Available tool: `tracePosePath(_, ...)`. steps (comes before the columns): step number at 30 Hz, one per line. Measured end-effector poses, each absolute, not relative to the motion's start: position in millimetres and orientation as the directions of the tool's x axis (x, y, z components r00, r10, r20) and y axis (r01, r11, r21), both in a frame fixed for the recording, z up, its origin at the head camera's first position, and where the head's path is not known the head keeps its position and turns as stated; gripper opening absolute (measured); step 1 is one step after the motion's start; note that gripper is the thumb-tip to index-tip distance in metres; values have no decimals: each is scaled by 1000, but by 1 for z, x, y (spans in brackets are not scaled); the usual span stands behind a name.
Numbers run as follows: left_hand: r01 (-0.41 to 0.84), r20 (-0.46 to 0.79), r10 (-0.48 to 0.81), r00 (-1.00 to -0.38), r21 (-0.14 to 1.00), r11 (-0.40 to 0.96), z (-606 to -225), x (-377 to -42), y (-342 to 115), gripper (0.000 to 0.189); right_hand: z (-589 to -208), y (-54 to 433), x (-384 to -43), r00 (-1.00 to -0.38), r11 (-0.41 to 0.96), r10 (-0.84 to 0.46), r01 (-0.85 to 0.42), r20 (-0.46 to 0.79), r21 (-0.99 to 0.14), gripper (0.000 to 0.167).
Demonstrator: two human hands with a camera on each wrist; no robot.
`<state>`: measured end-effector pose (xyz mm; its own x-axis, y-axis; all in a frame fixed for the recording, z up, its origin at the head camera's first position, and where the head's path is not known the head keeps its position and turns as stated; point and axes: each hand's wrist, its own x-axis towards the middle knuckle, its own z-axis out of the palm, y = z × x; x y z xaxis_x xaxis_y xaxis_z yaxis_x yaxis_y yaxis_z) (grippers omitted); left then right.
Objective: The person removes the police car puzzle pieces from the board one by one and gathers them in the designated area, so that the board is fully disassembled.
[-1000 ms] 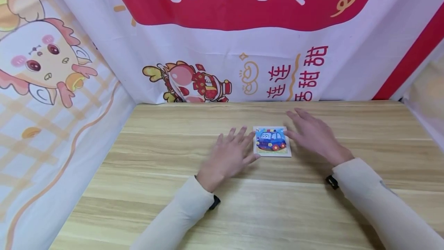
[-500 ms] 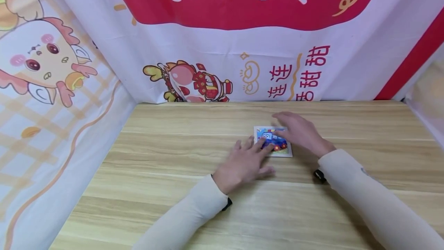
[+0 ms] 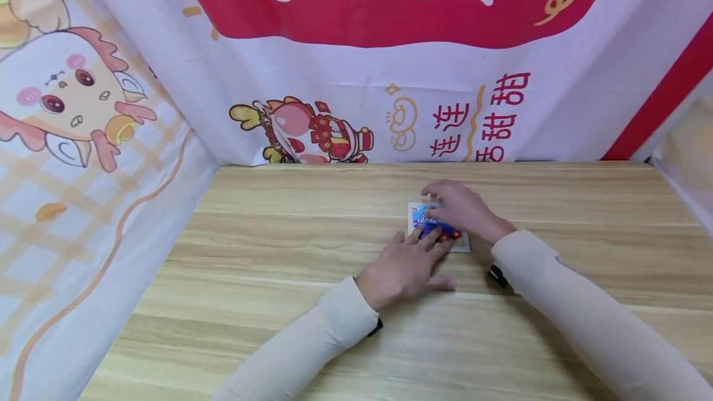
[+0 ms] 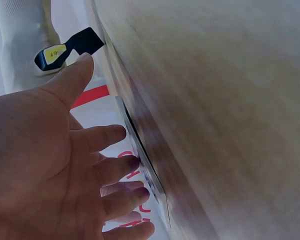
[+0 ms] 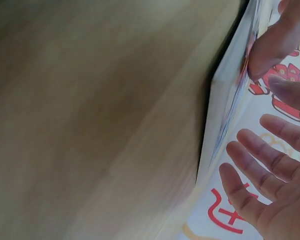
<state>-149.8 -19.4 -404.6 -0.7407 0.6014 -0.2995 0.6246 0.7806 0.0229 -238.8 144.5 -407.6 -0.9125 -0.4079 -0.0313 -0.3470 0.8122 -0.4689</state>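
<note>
A small square board (image 3: 414, 210) with a cartoon blue car and a white border lies flat on the table. My left hand (image 3: 403, 268) has its fingers spread, their tips over the lower part of the picture. In the left wrist view the fingertips of that hand (image 4: 45, 160) are right at the face of the board (image 4: 140, 145). My right hand (image 3: 465, 209) hovers over the upper right of the board, fingers loosely bent, hiding much of the car. The right wrist view shows this hand (image 5: 270, 195) with fingers apart, beside the thick-edged board (image 5: 217, 115).
The wood-grain table (image 3: 267, 228) spreads out around the board. Behind it hangs a white and red printed cloth (image 3: 334, 67), and another cartoon-printed cloth (image 3: 83, 203) stands along the left side. A black wrist strap (image 4: 85, 42) shows on the right arm.
Both hands have moved inward over the board: the left to the right, its fingers coming onto the picture, and the right to the left. The board stays in place.
</note>
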Motion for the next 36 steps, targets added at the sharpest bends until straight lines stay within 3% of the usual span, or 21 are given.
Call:
tracePosePath(24, 627, -328, 620, -713, 98, 773, -402, -149, -19, 82, -413, 127, -248, -906, 857, -409, -343, -104, -384, 35)
tracePosePath(36, 636, -334, 628, -703, 101, 765, -400, -148, -19, 86, -412, 127, -248, -907, 847, -403, -318, -123, -425, 29)
